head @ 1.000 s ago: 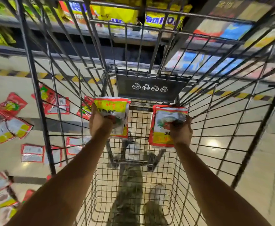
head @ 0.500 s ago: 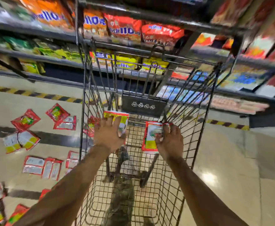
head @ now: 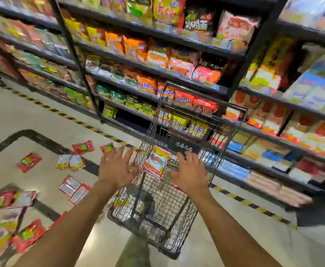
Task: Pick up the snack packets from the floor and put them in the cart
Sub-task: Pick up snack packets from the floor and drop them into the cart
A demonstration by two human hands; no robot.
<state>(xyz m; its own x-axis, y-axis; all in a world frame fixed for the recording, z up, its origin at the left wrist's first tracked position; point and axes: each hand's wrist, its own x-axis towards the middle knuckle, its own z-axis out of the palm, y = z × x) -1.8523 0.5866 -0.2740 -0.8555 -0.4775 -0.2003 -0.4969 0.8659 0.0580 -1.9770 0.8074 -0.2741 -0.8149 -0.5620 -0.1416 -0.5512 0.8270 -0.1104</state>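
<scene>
A black wire shopping cart (head: 177, 224) stands in front of me. A red, yellow and white snack packet (head: 156, 161) is in the air inside the cart, between my hands, touching neither. My left hand (head: 117, 168) hovers over the cart's left edge with fingers spread and empty. My right hand (head: 191, 173) is over the cart's right half, also spread and empty; a red packet edge (head: 177, 186) shows just under its wrist. Several red and white snack packets (head: 72, 187) lie scattered on the floor to the left.
A tall shelf unit (head: 177, 74) full of snack bags runs behind the cart. Yellow-black hazard tape (head: 65, 114) marks the floor along the shelf base. The cart's handle (head: 205, 97) is on the far side.
Both hands have let go of their packets and opened over the cart. The packets are dropping into the basket. The view has pulled up and back from the cart.
</scene>
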